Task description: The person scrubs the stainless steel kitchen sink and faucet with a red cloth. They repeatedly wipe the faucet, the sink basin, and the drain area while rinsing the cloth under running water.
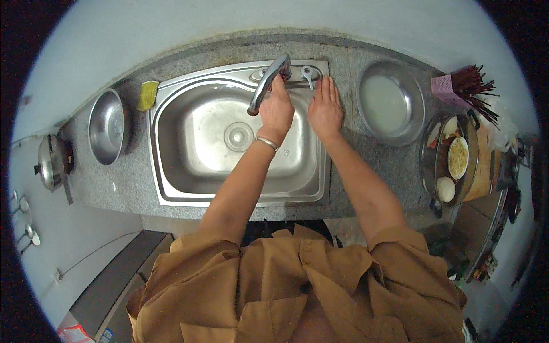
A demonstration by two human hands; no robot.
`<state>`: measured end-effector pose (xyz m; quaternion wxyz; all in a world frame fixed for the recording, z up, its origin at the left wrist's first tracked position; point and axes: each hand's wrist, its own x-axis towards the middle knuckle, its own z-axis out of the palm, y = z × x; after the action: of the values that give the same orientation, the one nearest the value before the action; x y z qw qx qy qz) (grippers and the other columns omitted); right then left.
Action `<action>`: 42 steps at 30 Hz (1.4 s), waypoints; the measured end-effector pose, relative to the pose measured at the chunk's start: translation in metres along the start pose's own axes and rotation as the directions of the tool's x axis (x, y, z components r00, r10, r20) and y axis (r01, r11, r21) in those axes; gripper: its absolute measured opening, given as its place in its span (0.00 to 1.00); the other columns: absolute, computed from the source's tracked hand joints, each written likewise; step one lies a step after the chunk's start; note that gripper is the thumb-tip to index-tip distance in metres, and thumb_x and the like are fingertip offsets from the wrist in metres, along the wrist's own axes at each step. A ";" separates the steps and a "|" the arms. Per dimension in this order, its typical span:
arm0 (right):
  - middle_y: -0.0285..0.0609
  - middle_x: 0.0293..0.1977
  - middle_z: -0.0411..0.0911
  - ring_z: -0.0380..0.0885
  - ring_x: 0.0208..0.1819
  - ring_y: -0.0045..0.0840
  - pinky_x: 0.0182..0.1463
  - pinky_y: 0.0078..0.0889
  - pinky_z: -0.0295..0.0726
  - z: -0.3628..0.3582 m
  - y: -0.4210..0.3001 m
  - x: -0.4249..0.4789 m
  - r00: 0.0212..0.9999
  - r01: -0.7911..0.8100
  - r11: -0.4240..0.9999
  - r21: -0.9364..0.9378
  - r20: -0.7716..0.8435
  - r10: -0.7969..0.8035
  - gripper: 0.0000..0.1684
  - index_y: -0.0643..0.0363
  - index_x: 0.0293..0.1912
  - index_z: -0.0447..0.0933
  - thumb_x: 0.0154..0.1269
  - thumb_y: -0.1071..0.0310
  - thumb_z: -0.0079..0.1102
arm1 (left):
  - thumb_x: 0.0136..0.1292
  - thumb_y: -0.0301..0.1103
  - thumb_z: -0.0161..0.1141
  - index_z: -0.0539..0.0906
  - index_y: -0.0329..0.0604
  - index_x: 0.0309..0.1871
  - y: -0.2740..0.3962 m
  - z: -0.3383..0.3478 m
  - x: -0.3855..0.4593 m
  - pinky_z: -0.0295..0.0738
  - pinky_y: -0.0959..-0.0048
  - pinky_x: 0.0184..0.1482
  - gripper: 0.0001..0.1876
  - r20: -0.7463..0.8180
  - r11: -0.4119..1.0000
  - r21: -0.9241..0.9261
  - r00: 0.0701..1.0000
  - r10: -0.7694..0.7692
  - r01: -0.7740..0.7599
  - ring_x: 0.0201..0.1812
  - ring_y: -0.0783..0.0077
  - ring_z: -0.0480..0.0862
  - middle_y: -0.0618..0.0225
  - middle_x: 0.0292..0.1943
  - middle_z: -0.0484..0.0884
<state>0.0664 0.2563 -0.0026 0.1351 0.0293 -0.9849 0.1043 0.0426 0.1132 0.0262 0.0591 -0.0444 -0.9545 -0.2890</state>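
A stainless steel sink (206, 158) is set in the grey stone counter in front of me. My left hand (276, 109) is at the chrome faucet (266, 83), its fingers partly hidden behind the spout near the base; whether they grip it I cannot tell. A metal bangle is on that wrist. My right hand (327, 109) lies palm down at the sink's right rim, fingers extended and close together, with nothing seen in it. Its fingertips are beside the small lever handle (307, 76). No running water is visible at the spout.
An empty metal bowl (107, 128) and a yellow-green sponge (148, 95) are left of the sink. On the right are a metal basin with cloudy liquid (386, 103), chopsticks in a pink holder (442, 88), and a pan (469, 171) holding a food bowl and white round items.
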 end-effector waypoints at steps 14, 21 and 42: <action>0.54 0.71 0.58 0.55 0.74 0.42 0.75 0.45 0.54 0.001 0.003 -0.001 0.999 -0.024 1.000 -0.005 0.030 0.024 0.34 0.69 0.67 0.63 0.64 0.66 0.52 | 0.60 0.21 0.49 0.57 0.32 0.71 0.018 -0.021 0.001 0.80 0.53 0.42 0.33 0.246 0.985 -0.056 0.958 -0.146 0.164 0.50 0.41 0.81 0.39 0.62 0.72; 0.54 0.70 0.60 0.54 0.74 0.41 0.76 0.43 0.53 -0.003 -0.004 0.001 1.000 0.008 0.999 -0.040 0.009 -0.007 0.33 0.69 0.67 0.63 0.65 0.65 0.49 | 0.56 0.19 0.51 0.40 0.36 0.76 -0.007 0.010 0.024 0.79 0.51 0.33 0.45 -0.003 0.999 0.031 1.000 0.023 -0.023 0.35 0.40 0.85 0.39 0.56 0.78; 0.55 0.70 0.60 0.56 0.74 0.42 0.76 0.43 0.53 0.000 0.000 0.000 1.000 0.010 0.998 -0.057 0.009 -0.010 0.31 0.70 0.65 0.65 0.65 0.65 0.51 | 0.61 0.22 0.48 0.43 0.41 0.76 0.003 -0.006 -0.003 0.77 0.47 0.37 0.41 0.136 0.990 -0.110 0.988 -0.076 0.092 0.38 0.35 0.83 0.37 0.53 0.79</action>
<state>0.0666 0.2560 -0.0024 0.1321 0.0309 -0.9879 0.0754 0.0462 0.1124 0.0324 -0.0190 -0.0264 -0.9390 -0.3425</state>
